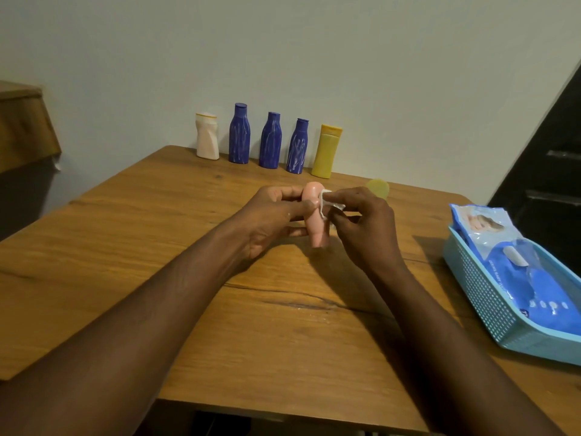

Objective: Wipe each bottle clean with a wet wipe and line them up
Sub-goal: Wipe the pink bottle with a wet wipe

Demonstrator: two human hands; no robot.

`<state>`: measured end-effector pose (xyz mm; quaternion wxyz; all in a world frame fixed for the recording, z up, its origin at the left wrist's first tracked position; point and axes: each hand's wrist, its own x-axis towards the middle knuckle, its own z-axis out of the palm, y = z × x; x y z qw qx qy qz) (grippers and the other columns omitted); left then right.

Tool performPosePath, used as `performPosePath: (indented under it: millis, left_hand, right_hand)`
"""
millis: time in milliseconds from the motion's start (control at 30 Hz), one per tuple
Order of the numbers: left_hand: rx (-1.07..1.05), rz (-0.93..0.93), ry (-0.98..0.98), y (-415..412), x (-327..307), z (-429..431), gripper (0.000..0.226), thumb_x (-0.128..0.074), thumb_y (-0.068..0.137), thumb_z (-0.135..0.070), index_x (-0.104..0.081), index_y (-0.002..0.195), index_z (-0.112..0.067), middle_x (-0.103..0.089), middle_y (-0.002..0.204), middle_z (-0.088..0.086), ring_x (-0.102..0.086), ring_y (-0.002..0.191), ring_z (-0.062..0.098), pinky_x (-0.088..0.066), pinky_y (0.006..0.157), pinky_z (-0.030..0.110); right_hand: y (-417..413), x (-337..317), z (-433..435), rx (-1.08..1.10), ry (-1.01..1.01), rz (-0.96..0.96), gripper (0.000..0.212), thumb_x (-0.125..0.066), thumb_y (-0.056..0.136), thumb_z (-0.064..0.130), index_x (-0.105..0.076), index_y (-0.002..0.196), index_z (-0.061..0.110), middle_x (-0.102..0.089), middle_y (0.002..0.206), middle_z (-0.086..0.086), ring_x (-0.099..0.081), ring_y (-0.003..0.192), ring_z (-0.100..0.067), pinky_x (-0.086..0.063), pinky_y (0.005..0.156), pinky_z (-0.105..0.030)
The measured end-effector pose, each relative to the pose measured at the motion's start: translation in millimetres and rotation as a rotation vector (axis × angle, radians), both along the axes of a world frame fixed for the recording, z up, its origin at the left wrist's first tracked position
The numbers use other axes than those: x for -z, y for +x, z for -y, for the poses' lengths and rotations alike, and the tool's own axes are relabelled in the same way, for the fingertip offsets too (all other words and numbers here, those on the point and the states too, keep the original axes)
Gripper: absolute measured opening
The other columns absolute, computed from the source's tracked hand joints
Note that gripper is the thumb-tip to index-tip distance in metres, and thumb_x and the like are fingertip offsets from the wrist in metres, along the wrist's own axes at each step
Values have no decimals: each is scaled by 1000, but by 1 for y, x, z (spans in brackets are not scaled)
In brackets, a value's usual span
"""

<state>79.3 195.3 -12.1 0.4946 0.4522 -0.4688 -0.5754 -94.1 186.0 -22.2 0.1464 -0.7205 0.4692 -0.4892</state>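
Bottle [317, 229]: sitting between left fingers [283, 194] and right fingers [349, 199].
Wipe [325, 201]: lying between right fingers and bottle.
Bottle row [270, 140]: standing behind the fingers.
Pack [534, 278]: lying in basket [478, 297], right of fingers.

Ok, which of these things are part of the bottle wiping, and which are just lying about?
In the job: pink bottle, wet wipe, row of five bottles, wipes pack, basket.
Lying about: wooden cabinet at left, dark panel at right, half-hidden yellow round thing, unclear.

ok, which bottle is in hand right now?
The pink bottle: left hand grips it, right hand holds a wipe against it. The rest stand untouched in a row.
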Motion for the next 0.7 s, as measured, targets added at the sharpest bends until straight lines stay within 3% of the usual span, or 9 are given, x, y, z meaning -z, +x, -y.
performPosePath:
  millis: [100, 300, 533, 700]
  left_hand:
    - [-63, 10, -24, -1, 1, 1, 36, -69, 97, -4, -67, 132, -12, -73, 126, 10, -76, 108, 25, -64, 90, 48]
    - [-251, -31, 25, 8, -2, 7, 43, -69, 97, -6, -62, 139, -12, -67, 133, 12, -69, 116, 27, -66, 85, 44]
    - [-224, -80, 36, 1, -1, 6, 39, -68, 98, -4, -62, 136, -9, -68, 130, 15, -73, 109, 25, -67, 80, 43]
    - [-316, -111, 48, 0, 0, 9, 40, -67, 99, -6, -60, 138, -10, -68, 126, 12, -72, 102, 22, -67, 72, 35]
  right_hand:
    - [3, 1, -3, -56, 15, 0, 30, -71, 88, 0, -76, 111, 18, -67, 116, 3, -61, 106, -8, -55, 82, -18]
    - [4, 7, -3, -175, 103, -197, 26, -76, 85, 5, -80, 104, 22, -68, 107, 3, -63, 99, -12, -59, 85, -38]
    - [5, 7, 0, -50, 44, 31, 24, -72, 90, 5, -78, 108, 21, -69, 109, 7, -63, 98, -4, -59, 85, -28]
    - [7, 8, -3, -193, 42, -90, 23, -75, 86, 6, -78, 102, 23, -65, 114, 6, -60, 110, -11, -58, 91, -36]
